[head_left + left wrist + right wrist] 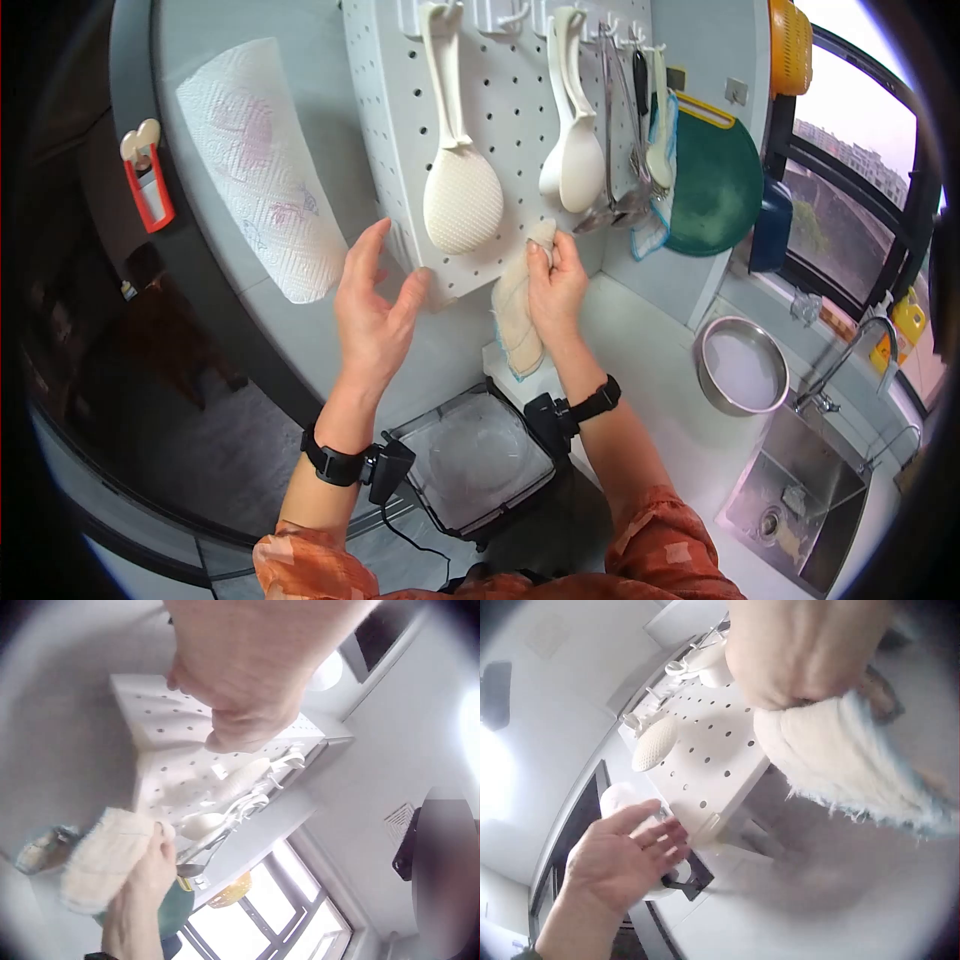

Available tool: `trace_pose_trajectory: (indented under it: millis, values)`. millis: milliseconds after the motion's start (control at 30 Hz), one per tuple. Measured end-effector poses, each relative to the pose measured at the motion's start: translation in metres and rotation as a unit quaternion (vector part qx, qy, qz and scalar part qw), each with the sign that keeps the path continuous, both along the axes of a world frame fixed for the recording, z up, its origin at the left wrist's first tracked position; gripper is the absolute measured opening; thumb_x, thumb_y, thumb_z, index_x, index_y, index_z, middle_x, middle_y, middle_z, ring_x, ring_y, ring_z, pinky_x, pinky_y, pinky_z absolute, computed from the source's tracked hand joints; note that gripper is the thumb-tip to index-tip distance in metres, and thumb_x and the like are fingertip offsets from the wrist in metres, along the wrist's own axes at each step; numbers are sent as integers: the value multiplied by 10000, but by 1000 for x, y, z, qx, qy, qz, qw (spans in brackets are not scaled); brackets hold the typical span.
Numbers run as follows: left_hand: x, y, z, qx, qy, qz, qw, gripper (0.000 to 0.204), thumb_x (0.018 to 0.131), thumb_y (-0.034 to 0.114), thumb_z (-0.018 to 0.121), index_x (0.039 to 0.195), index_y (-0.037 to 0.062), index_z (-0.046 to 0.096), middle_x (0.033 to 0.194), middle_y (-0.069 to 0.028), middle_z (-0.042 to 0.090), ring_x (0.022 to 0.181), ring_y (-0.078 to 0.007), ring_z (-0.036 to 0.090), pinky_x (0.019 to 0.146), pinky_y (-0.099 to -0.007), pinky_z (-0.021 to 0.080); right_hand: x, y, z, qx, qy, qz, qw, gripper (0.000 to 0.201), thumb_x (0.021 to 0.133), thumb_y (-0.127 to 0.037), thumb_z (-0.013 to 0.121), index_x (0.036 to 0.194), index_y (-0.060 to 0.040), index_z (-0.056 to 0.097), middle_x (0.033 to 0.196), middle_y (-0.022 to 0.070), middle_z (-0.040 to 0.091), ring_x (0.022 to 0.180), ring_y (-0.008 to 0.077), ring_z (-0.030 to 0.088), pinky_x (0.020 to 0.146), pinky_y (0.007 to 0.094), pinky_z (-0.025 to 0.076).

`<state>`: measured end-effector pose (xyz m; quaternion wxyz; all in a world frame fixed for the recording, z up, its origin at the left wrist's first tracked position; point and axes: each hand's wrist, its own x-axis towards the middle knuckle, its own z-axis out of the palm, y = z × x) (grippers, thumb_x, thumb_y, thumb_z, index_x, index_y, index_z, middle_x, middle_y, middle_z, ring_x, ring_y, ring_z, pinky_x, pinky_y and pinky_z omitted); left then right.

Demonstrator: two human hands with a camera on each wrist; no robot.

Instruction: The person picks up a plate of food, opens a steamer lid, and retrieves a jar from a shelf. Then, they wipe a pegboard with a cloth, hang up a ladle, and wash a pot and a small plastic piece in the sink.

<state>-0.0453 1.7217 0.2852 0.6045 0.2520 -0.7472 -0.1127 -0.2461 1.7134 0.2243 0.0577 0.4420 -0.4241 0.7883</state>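
My right hand (558, 297) pinches a beige cloth (515, 312) with a pale blue edge between thumb and fingers. The cloth hangs down from that grip, just below the lower edge of a white pegboard (513, 150); its frayed blue border shows in the right wrist view. Beside the board's lower left corner is my left hand (376, 312), fingers spread and holding nothing. In the right wrist view the left palm (611, 862) faces up, fingertips near that corner. A textured white rice paddle (462, 203) and white spoons (580, 165) hang on the board above my hands.
Paper towel (265, 170) hangs on the wall at left, near a red-framed peeler-like tool (150, 190). Metal ladles (632, 195) and a green cutting board (715, 185) hang farther right. A metal bowl (742, 365) stands by the sink (735, 490); a lidded bin (475, 455) is below.
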Motion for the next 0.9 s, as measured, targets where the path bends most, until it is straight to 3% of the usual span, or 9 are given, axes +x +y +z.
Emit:
trace_pose_trajectory:
  millis: [67, 133, 167, 267, 367, 433, 500, 733, 900]
  values:
    - [2, 14, 17, -72, -19, 54, 996, 463, 836, 156, 625, 1231, -23, 463, 1106, -102, 533, 922, -114, 531, 753, -252, 457, -1, 3, 1, 15, -4, 13, 1000, 195, 817, -114, 601, 986, -32, 550, 758, 92, 616, 649, 171, 576, 632, 301, 460]
    - [-3, 28, 39, -38, 18, 1, 999, 401, 808, 137, 646, 1168, -1, 535, 918, -48, 580, 782, -84, 536, 659, -233, 450, -1, 9, 3, 39, -9, 21, 999, 198, 815, -114, 605, 985, -32, 547, 754, 91, 617, 645, 167, 574, 628, 299, 459]
    - [-8, 29, 49, -38, 20, 4, 999, 401, 808, 137, 646, 1168, -1, 535, 918, -48, 580, 782, -84, 536, 659, -233, 450, 0, 11, 5, 53, -1, 9, 999, 201, 814, -113, 607, 988, -32, 544, 733, 78, 603, 628, 156, 556, 617, 291, 452]
    - [-22, 39, 90, 31, -38, 43, 998, 378, 786, 236, 656, 1052, -28, 602, 599, -7, 522, 565, -72, 475, 525, -239, 401, -2, 9, 4, 59, 3, 15, 998, 204, 815, -110, 608, 991, -32, 540, 679, 51, 558, 589, 132, 506, 587, 275, 432]
    - [-32, 37, 114, 49, -81, 60, 994, 369, 746, 312, 654, 898, -24, 661, 514, -87, 549, 473, -150, 528, 501, -295, 438, -5, 5, 2, 53, 1, 31, 998, 203, 817, -108, 606, 993, -34, 536, 621, 26, 488, 556, 111, 447, 555, 262, 405]
    - [-38, 31, 120, 49, -67, 55, 995, 348, 738, 306, 653, 842, -26, 671, 516, -98, 563, 474, -160, 540, 508, -288, 448, -6, 6, 2, 54, 6, 33, 998, 203, 818, -108, 606, 993, -36, 534, 594, 16, 450, 544, 103, 420, 542, 256, 391]
    - [-40, 28, 126, 83, -84, 22, 993, 323, 773, 260, 665, 880, -45, 656, 594, -13, 546, 547, -75, 477, 510, -254, 403, -5, 12, 7, 74, 19, 15, 997, 191, 820, -108, 605, 986, -40, 538, 566, 7, 414, 537, 98, 403, 534, 255, 382]
    - [-36, 46, 139, 138, -42, -95, 985, 205, 745, 171, 654, 777, -31, 641, 672, -16, 581, 630, -79, 506, 574, -226, 408, -5, 14, 10, 96, 18, 17, 995, 184, 819, -116, 612, 976, -44, 551, 559, 6, 417, 533, 98, 404, 535, 257, 379]
    - [20, 51, 79, 60, -54, -125, 989, 100, 673, 93, 615, 691, -1, 585, 633, -2, 524, 578, -98, 484, 550, -247, 404, -10, 11, 4, 65, 17, 42, 997, 200, 810, -136, 620, 981, -44, 570, 587, 13, 474, 539, 98, 422, 527, 260, 381]
